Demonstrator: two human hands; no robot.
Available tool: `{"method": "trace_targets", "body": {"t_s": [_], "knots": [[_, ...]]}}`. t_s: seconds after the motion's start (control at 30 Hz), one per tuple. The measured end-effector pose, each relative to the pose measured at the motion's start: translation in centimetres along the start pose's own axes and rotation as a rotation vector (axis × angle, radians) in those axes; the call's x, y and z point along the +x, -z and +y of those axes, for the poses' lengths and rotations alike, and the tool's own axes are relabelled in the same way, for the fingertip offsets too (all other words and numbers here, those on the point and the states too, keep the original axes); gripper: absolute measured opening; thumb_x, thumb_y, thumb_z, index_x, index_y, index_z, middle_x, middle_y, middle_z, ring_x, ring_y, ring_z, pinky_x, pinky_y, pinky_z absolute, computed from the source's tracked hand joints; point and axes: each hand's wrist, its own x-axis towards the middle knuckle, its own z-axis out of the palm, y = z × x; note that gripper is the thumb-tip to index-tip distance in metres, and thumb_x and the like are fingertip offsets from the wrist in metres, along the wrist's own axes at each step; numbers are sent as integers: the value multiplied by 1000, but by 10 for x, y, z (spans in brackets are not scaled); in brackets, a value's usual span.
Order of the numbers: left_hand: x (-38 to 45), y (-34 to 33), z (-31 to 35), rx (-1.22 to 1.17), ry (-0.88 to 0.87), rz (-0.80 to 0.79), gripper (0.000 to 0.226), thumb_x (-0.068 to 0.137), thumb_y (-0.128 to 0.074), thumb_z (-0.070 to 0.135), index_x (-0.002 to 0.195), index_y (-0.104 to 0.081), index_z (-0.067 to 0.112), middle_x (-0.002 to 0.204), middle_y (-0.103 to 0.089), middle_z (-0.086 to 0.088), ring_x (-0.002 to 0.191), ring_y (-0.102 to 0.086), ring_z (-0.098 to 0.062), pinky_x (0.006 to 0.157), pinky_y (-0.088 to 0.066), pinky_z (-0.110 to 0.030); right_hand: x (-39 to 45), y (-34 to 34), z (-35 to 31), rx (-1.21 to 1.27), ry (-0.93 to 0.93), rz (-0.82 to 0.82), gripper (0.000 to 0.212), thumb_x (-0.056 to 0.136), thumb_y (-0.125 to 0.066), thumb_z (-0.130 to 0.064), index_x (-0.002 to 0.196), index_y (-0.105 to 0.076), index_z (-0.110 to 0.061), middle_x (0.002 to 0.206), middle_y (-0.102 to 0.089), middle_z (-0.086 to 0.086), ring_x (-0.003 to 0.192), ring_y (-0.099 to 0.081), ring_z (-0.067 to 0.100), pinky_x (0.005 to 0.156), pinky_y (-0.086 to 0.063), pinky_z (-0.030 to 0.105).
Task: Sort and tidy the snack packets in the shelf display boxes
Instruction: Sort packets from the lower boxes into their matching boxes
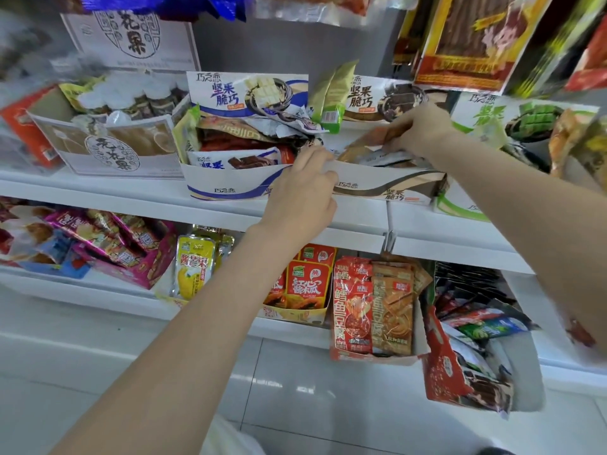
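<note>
My left hand (pixel 300 188) pinches front wall of brown box (pixel 384 188), steadying it. My right hand (pixel 418 133) reaches inside, fingers curled round brown packets (pixel 361 149), likely to square them up. Blue box (pixel 230 188) just beside, crammed with mixed packets, still untidy. Both on white shelf (pixel 98 192).

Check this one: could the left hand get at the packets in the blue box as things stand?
Probably yes. The left hand rests on the front rim of the brown box, right beside the blue box. That box is open-topped, and nothing lies between the hand and its packets.
</note>
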Motion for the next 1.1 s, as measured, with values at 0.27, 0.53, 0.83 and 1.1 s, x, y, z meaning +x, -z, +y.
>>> {"method": "trace_targets", "body": {"t_s": [0.27, 0.53, 0.83, 1.1], "knots": [[5, 9, 15, -13, 99, -22, 46, 91, -48, 16, 135, -41, 10, 140, -38, -7, 133, -25, -23, 102, -36, -37, -28, 45, 2, 501, -156, 140, 11, 82, -66, -1, 89, -66, -9, 65, -53, 3, 49, -39, 11, 47, -35, 19], [5, 11, 33, -12, 163, -105, 52, 91, -48, 18, 140, -34, 11, 144, -36, -7, 138, -17, -25, 106, -30, -40, -44, 51, 6, 322, -123, 217, 18, 82, -65, -6, 100, -66, -9, 70, -56, 0, 57, -46, 12, 58, -44, 23], [-1, 8, 24, 8, 97, -98, 50, 91, -45, 17, 140, -34, 13, 145, -33, 0, 132, -26, -19, 101, -29, -31, -13, 12, -6, 288, -134, 17, 26, 91, -55, -23, 111, -61, -7, 111, -65, 9, 99, -62, 26, 94, -49, 38], [0, 7, 22, 0, 74, -79, 47, 91, -46, 15, 137, -38, 13, 142, -34, 0, 129, -31, -19, 99, -32, -32, 3, 14, -2, -492, -34, -450, 53, 95, -50, -25, 142, -30, -12, 142, -40, 13, 128, -40, 33, 105, -32, 38]]}}
